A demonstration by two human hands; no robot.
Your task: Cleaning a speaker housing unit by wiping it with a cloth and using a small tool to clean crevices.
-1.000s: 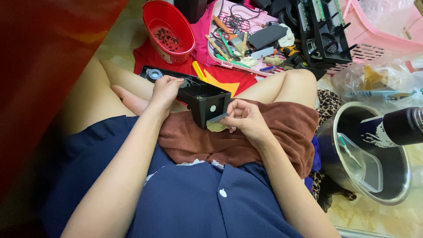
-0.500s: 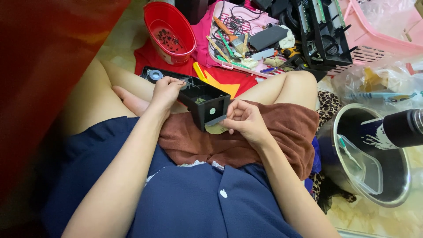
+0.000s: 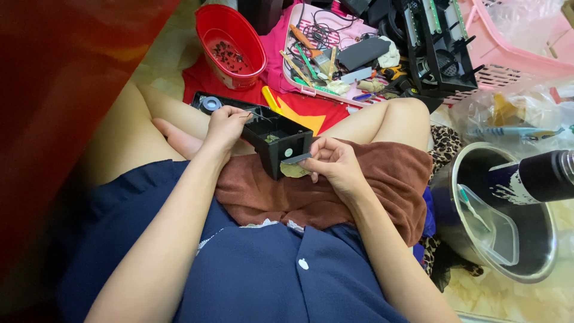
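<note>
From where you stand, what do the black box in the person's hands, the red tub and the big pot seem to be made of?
The black box looks like moulded plastic: matt, thin straight walls, dull highlights. The red tub also seems plastic, glossy, with a soft rolled rim. The big pot looks like polished metal, probably steel: its rim shines bright and mirror-like.

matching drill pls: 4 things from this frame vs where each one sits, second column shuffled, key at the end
Things:
1. black box
2. red bowl
3. brown towel
4. steel pot

Places:
A. on the floor past the knees, beside the pink tray
B. spread over the lap
C. at the person's right, with a clear scoop inside
D. held between the left hand and the right hand

Pairs: 1-D, 2-A, 3-B, 4-C
</note>
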